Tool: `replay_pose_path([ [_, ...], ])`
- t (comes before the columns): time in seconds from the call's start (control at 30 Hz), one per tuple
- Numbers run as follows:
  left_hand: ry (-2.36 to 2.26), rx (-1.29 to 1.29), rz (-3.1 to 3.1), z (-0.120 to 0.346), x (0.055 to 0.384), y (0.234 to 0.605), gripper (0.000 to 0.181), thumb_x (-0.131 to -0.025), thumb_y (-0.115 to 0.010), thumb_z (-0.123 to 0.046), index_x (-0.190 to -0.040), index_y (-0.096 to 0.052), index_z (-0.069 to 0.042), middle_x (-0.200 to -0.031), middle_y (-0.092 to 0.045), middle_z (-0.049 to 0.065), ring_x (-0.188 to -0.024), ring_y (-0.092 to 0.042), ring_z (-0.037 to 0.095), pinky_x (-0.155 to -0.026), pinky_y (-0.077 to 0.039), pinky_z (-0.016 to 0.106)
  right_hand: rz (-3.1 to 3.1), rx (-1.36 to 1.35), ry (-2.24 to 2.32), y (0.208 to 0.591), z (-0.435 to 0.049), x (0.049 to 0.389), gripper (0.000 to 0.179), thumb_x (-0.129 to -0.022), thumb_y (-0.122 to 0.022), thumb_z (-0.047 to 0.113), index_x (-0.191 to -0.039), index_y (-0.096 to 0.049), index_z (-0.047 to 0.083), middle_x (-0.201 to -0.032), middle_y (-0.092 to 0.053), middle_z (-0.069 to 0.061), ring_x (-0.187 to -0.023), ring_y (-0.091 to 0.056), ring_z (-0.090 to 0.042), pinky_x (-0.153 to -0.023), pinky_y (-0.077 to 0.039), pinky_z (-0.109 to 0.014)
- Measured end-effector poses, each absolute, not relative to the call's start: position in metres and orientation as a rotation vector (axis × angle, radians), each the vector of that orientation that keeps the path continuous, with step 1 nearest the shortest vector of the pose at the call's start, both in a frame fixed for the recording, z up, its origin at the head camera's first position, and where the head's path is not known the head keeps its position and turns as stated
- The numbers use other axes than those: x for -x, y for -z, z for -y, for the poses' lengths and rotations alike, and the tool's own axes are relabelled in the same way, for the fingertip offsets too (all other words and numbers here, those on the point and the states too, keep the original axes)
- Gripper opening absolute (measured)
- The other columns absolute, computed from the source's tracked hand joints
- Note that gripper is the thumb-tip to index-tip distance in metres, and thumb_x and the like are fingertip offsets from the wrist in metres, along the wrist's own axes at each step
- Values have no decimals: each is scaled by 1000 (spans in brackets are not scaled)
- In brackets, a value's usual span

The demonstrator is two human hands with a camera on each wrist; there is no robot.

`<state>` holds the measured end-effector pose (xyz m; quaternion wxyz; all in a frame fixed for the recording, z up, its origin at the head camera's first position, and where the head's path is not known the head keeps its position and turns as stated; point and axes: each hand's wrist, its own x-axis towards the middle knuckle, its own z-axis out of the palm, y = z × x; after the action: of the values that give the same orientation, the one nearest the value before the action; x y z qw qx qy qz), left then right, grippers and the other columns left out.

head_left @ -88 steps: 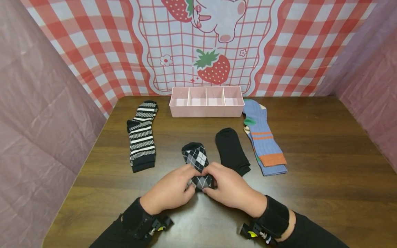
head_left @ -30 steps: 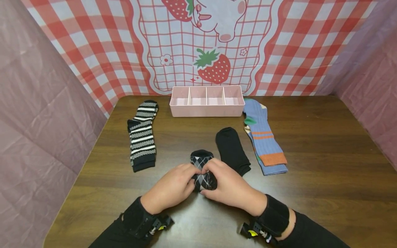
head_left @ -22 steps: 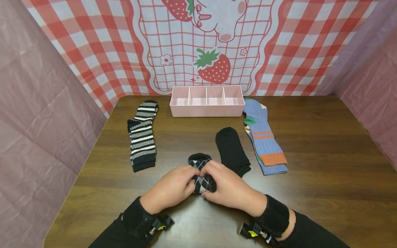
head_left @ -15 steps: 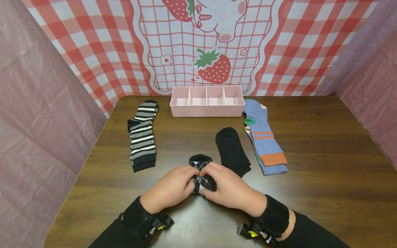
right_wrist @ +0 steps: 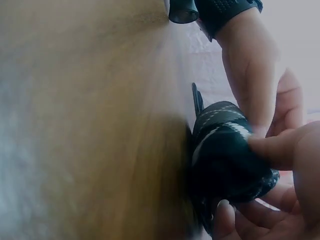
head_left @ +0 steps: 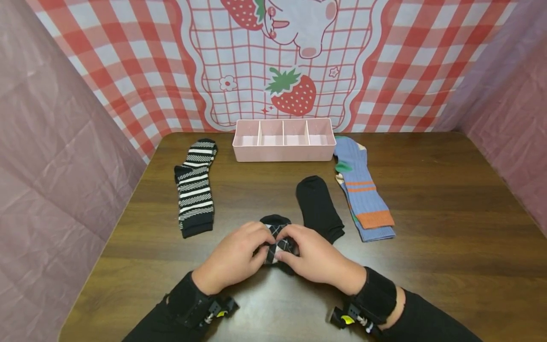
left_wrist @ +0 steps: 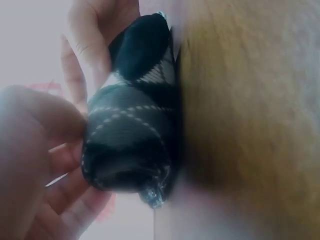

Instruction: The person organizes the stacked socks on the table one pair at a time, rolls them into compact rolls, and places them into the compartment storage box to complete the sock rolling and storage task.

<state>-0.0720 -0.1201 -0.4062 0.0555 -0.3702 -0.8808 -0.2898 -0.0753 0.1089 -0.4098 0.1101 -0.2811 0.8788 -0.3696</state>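
A black and grey argyle sock (head_left: 277, 231) is bunched into a short, thick roll at the front middle of the table. My left hand (head_left: 238, 251) grips its left side, thumb near and fingers on the far side. From the right, my right hand (head_left: 321, 256) pinches it the same way, the fingertips of both hands almost meeting on top. Close up in the left wrist view, the rolled sock (left_wrist: 132, 117) lies right at the wood. In the right wrist view, my right thumb presses the roll (right_wrist: 227, 150) while the fingers curl beneath. Part of the sock is hidden behind the hands.
Just right of the hands lies a black sock (head_left: 318, 206), with blue and orange socks (head_left: 365, 190) beyond it. Striped black and white socks (head_left: 196, 190) lie at the left. A pink box (head_left: 284, 153) with several compartments stands at the table's back edge.
The argyle sock has grown shorter and thicker, its far end drawn in toward the hands. A dark part now shows below the right thumb. Both hands have stayed nearly in place.
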Motion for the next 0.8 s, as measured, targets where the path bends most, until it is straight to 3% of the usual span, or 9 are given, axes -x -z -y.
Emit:
replay_pose_path([
  [0.1, 850, 1162, 2670, 121, 72, 405, 18, -90, -74, -14, -108, -72, -15, -112, -66, -3, -108, -60, 14, -96, -51, 34, -2548, 757, 1131, 411, -109, 77, 21, -101, -69, 29, -118, -66, 18, -86, -57, 6, -61, -51, -9, -58, -46, -29],
  [0.23, 810, 1194, 2691, 122, 71, 405, 29, -87, -79, -20, -114, -70, -16, -118, -66, -2, -113, -60, 15, -101, -50, 36, -2534, 686, 1173, 412, -109, 79, 21, -102, -67, 29, -119, -66, 17, -83, -57, 5, -60, -50, -10, -58, -46, -29],
  [0.5, 806, 1163, 2752, 122, 71, 405, 28, -91, -75, -18, -118, -69, -16, -115, -67, -3, -108, -64, 14, -96, -53, 37, -2604, 691, 1154, 412, -108, 78, 23, -99, -70, 31, -118, -64, 19, -91, -56, 6, -72, -52, -11, -63, -48, -31],
  [0.8, 851, 1066, 2823, 122, 70, 406, 23, -95, -69, -17, -119, -67, -15, -117, -68, -4, -106, -65, 14, -93, -54, 39, -2659, 815, 1084, 410, -107, 74, 46, -84, -87, 34, -121, -62, 22, -116, -57, 8, -100, -57, -10, -87, -51, -34],
])
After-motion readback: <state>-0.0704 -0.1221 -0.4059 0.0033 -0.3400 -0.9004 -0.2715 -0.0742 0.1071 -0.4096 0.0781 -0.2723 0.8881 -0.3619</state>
